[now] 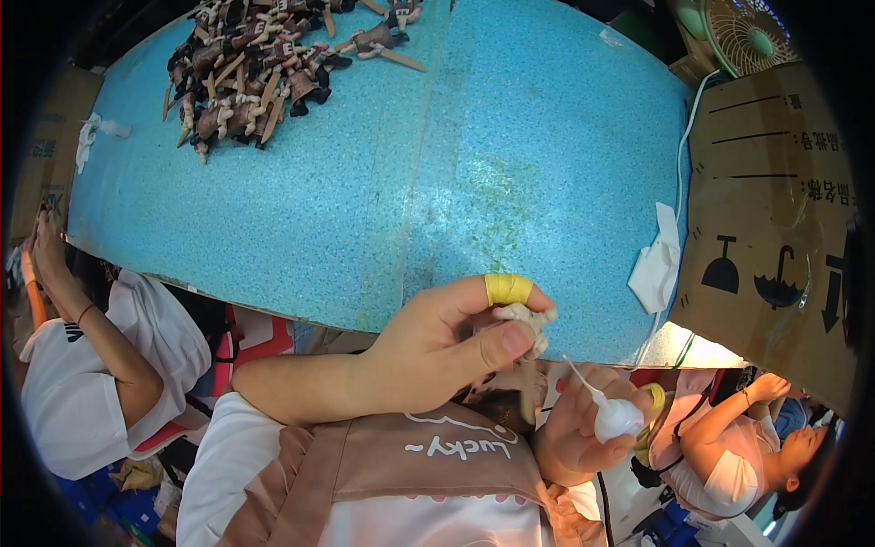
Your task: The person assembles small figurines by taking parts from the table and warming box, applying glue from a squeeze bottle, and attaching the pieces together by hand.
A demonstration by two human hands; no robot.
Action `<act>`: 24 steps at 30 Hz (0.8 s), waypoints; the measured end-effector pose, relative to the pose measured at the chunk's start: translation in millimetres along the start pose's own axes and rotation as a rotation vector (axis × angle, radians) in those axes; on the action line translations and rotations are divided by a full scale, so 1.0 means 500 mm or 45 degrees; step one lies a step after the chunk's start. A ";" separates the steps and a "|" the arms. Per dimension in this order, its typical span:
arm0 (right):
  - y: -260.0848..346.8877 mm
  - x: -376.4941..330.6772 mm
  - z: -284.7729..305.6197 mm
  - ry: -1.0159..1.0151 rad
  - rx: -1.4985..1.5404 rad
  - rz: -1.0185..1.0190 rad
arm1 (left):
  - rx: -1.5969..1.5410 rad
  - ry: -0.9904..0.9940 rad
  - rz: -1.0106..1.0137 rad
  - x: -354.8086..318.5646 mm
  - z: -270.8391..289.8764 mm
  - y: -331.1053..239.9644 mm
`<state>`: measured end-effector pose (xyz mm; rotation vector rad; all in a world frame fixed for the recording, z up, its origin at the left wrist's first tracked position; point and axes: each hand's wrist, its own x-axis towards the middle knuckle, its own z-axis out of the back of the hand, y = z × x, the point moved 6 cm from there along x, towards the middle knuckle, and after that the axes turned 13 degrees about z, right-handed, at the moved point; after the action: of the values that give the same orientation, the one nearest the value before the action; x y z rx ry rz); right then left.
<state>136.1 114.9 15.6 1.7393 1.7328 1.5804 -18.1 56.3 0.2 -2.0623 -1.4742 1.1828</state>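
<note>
My left hand (pixel 447 337) is closed around a small toy figure (pixel 526 321), pinched between thumb and a forefinger wrapped in yellow tape. Pale parts of the figure poke out above the thumb, and a tan blade-like piece (pixel 528 392) hangs below; the fingers hide much of the rest. Lower and to the right, my right hand (pixel 570 428) grips a small white squeeze bottle (pixel 618 419). Its thin nozzle (pixel 576 369) points up and left toward the figure, apart from it. Yellow tape also circles one right finger.
Many similar brown figures with tan swords (pixel 246 68) lie heaped on the blue table (pixel 365 201) at the far left. A cardboard box (pixel 766 182), a white cable (pixel 685 137) and white tissue (pixel 656 264) line the right side. A fan (pixel 752 32) stands behind. Other people sit on both sides.
</note>
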 end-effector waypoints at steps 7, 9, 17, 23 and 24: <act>0.049 -0.012 -0.009 0.162 -0.282 0.558 | 0.479 -0.120 -0.463 -0.006 0.004 -0.015; 0.055 -0.015 -0.019 0.254 -0.336 0.692 | 0.438 -0.072 -0.517 -0.009 0.003 -0.019; 0.057 -0.024 -0.026 0.330 -0.406 0.752 | 0.440 -0.057 -0.640 -0.015 0.002 -0.025; 0.057 -0.025 -0.028 0.353 -0.457 0.736 | 0.441 -0.053 -0.642 -0.017 0.002 -0.023; 0.056 -0.025 -0.029 0.374 -0.457 0.730 | 0.471 -0.063 -0.651 -0.018 0.003 -0.024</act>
<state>144.7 89.5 36.6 1.9869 0.9780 2.3077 -27.5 53.0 11.3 -1.3193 -1.5386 1.1831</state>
